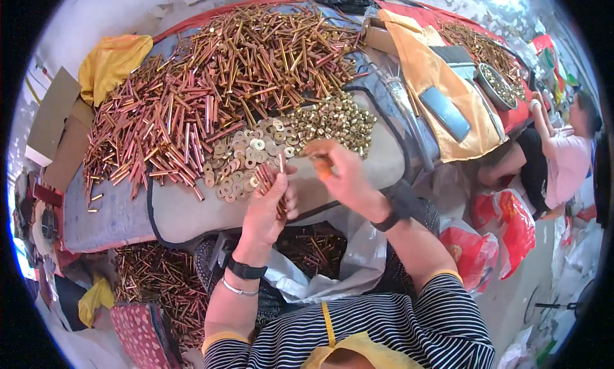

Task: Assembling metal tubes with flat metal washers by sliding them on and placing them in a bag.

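Note:
My left hand (267, 209) is closed round a small bundle of copper-coloured metal tubes (265, 178), their ends standing up past the fingers. To its right, my right hand (350, 180) is raised over the mat, slightly blurred, with thumb and fingers drawn together. Orange coverings show on its fingertips; what it pinches, if anything, I cannot make out. Flat round washers (238, 155) lie spread just beyond my left hand. Brass-coloured nuts (342, 123) are heaped beyond my right hand. Behind both piles rises a large mound of copper-coloured metal tubes (256, 62).
A grey mat (390, 155) with dark edging lies under the small parts. On the right are an orange cloth (422, 68), a phone (446, 113) and an oval tray (496, 87). An open bag of tubes (313, 251) sits at my lap. Another person (563, 158) sits far right.

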The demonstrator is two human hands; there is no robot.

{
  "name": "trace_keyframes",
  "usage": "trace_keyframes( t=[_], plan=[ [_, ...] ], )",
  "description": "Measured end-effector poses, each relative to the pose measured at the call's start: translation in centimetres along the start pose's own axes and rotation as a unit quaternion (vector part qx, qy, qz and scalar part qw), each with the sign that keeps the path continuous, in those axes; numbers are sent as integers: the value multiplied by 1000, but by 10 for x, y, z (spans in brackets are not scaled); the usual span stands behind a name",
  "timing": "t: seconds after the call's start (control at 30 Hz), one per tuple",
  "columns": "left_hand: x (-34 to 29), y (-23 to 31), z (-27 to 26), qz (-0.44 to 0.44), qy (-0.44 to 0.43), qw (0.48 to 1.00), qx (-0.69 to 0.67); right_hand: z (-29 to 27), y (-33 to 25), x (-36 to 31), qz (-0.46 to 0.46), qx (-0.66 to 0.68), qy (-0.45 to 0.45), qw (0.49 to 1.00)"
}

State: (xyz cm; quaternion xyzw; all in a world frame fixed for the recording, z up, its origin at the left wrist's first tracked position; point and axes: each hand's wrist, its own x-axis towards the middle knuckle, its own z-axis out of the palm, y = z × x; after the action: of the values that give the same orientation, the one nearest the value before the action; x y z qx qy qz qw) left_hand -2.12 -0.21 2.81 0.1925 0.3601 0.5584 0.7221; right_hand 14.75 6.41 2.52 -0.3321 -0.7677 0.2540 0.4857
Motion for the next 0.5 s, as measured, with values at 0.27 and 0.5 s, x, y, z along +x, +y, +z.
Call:
trace_keyframes(
  t=[0.27,0.5],
  plan=[
    [-10,-14,5,-17,-41,971,234,-30,-11,-12,218,283,-97,929],
    [-12,-11,15,-51,-89,969,224,-37,2,-15,162,198,-107,961]
  ],
)
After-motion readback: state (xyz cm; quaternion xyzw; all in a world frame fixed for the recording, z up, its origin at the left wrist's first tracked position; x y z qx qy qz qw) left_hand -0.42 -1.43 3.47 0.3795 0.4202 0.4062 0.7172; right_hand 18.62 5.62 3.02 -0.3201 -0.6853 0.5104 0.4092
